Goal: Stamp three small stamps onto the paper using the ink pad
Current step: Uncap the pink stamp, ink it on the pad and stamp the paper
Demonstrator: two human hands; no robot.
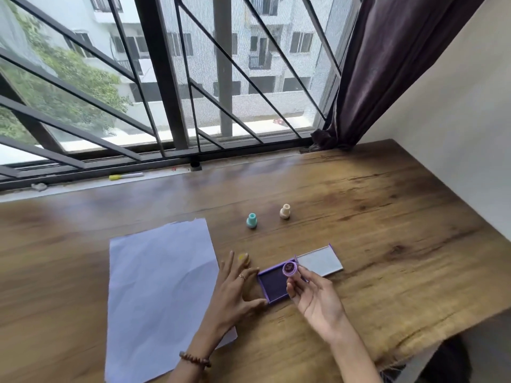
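Right hand [312, 295] pinches small round purple stamp [289, 268], inked face up, over open purple ink pad [273, 286]. Left hand [235, 288], fingers spread, grasping nothing, steadies pad. Coverage looks even, probably; press flat on pale lavender paper sheet [157, 294].

Grainy, faintly glossy wooden table [373, 217]; matt, creased paper [154, 286]; smooth plastic purple stamp [289, 268].

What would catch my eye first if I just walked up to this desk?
Probably the right hand holding a purple stamp face-up over the open purple ink pad, which the left hand steadies. Left of them lies a pale blue sheet of paper. Behind stand a teal stamp and a cream stamp.
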